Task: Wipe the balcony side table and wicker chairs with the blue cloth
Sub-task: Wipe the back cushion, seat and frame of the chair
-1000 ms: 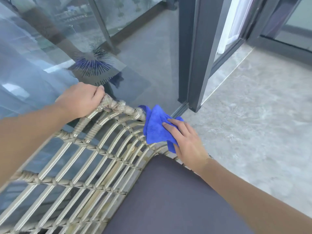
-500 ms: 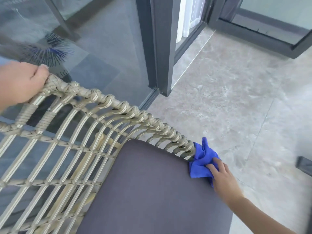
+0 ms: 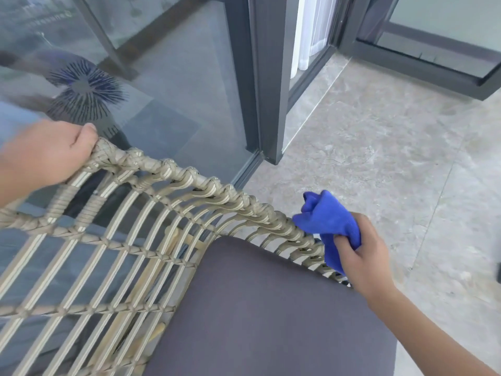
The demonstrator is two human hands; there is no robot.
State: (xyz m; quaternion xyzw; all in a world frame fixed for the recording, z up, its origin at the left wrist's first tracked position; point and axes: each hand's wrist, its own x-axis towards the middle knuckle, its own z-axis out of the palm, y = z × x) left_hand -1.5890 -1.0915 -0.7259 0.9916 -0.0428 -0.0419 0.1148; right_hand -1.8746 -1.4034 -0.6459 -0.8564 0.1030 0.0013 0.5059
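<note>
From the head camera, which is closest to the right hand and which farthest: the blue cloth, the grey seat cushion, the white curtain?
1. blue cloth: gripped in the right hand.
2. grey seat cushion: just left of the hand, on the wicker chair.
3. white curtain: far off, behind the door glass.

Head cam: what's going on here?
A person is wiping a wicker chair on a tiled balcony. The right hand grips a bunched blue cloth against the braided top rim, at the end where it curves down beside the dark seat cushion. The left hand grips the rim at the other end, apparently steadying the chair. A glass railing stands behind the chair. No side table is in view.
</note>
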